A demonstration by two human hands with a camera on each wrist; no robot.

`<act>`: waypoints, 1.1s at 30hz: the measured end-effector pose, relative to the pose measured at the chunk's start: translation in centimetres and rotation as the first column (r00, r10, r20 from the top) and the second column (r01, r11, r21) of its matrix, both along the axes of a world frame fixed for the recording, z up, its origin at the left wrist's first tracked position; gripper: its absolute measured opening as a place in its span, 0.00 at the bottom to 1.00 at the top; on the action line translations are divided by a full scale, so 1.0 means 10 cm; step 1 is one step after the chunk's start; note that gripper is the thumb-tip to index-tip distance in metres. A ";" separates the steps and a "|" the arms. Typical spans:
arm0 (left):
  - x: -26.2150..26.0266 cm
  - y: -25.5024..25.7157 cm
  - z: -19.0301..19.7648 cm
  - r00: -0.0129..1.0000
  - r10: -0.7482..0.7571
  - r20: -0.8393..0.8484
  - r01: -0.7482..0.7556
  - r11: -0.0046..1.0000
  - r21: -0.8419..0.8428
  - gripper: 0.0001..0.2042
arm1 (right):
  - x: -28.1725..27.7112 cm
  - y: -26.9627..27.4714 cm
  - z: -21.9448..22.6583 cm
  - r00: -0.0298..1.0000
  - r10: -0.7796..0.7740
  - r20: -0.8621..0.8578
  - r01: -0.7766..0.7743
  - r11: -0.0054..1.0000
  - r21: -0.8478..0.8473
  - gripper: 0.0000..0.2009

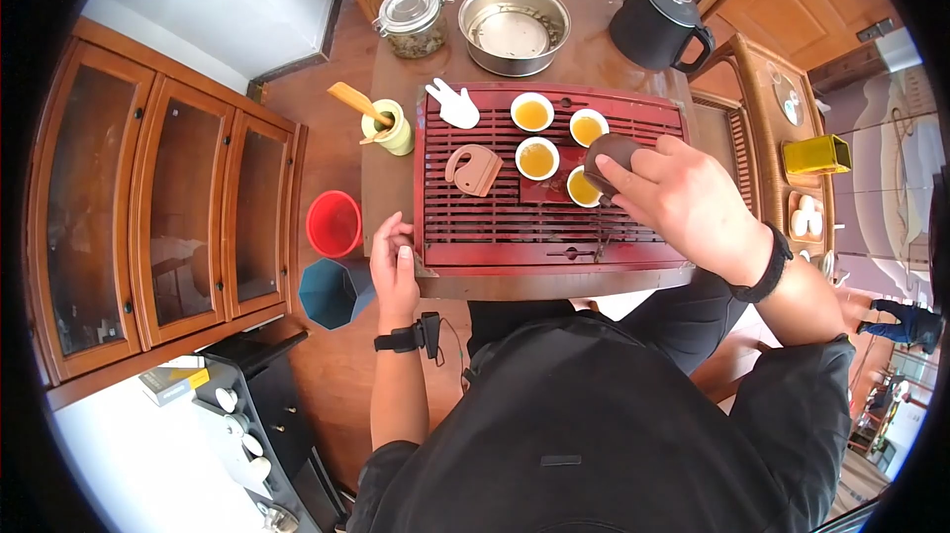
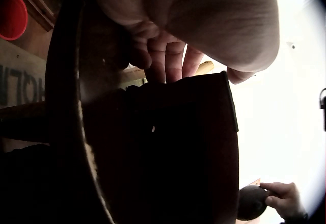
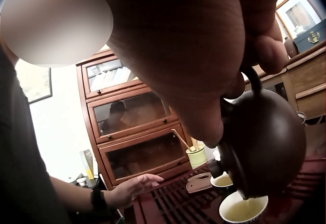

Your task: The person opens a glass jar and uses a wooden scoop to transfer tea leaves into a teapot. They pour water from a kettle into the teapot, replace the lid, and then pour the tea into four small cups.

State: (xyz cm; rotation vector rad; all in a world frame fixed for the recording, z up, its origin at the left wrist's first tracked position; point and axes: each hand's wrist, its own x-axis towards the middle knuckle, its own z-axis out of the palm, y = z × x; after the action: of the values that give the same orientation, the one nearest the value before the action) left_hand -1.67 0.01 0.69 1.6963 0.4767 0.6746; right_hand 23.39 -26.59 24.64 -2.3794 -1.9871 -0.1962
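My right hand [image 1: 683,198] grips a dark brown teapot [image 1: 612,159] by its handle, tilted over the nearest white cup [image 1: 583,189]. In the right wrist view the teapot [image 3: 267,142] hangs just above a cup [image 3: 243,207] of yellow tea, a finger on its lid. Three other cups of tea, one of them at the front left [image 1: 537,159], stand on the red slatted tray [image 1: 475,258]. My left hand [image 1: 394,266] rests at the tray's left edge, fingers loosely bent, holding nothing; the left wrist view shows its fingers [image 2: 173,61] by the dark tray side.
On the tray lie a brown clay piece [image 1: 479,173] and a white hand-shaped ornament [image 1: 453,105]. Behind stand a glass jar [image 1: 414,28], a steel bowl [image 1: 515,60] and a black kettle [image 1: 655,30]. A green tool holder [image 1: 396,135] is left; red [image 1: 334,224] and blue bins are below.
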 end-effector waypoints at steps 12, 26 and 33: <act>0.01 -0.01 0.03 1.000 0.006 -0.010 -0.006 1.000 0.004 0.21 | -0.01 0.02 0.02 0.998 0.038 0.056 -0.038 0.999 -0.012 0.17; 0.00 -0.01 0.01 1.000 0.004 -0.010 -0.004 1.000 -0.026 0.21 | -0.03 0.05 0.07 0.995 0.060 0.074 -0.056 0.997 -0.060 0.18; 0.00 -0.01 0.00 1.000 -0.003 -0.003 0.003 1.000 -0.025 0.21 | -0.04 0.05 0.07 0.994 0.063 0.084 -0.059 0.997 -0.052 0.18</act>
State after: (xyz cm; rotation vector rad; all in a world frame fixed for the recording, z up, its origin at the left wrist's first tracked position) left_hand -1.71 -0.06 0.67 1.6746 0.4828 0.6613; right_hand 22.99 -26.13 25.39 -2.3748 -2.1233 -0.2542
